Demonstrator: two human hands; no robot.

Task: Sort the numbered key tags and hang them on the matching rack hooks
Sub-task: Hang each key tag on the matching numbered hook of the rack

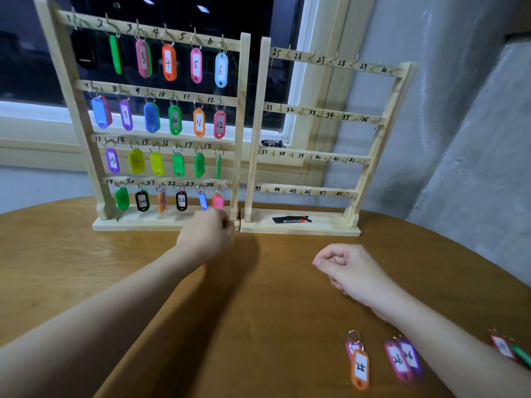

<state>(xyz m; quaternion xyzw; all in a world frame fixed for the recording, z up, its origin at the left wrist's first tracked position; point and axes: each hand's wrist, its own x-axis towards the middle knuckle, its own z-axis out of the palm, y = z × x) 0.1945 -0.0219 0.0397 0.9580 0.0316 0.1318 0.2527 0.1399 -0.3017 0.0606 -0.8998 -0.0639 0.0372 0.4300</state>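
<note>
Desk: round brown wooden desk [258,311], mine.
Left hand [208,234]: fingers' grasp unclear, beside pink tag [217,201].
Right hand [349,271]: fingers clenched, empty.
Risk: I misread blurred orange oval plastic tag [360,369]; wrong hook.

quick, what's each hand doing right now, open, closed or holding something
Left hand: at the foot of the left rack by the pink tag under hook 24; grip cannot be told.
Right hand: fingers curled, nothing visibly held.

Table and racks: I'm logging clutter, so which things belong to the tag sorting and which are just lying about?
Belongs:
left rack, full of tags
right rack, hooks bare
orange tag 25
two purple tags
red tag at the edge

Lying about:
black packet on the right rack's base
dark object on the sill
</note>
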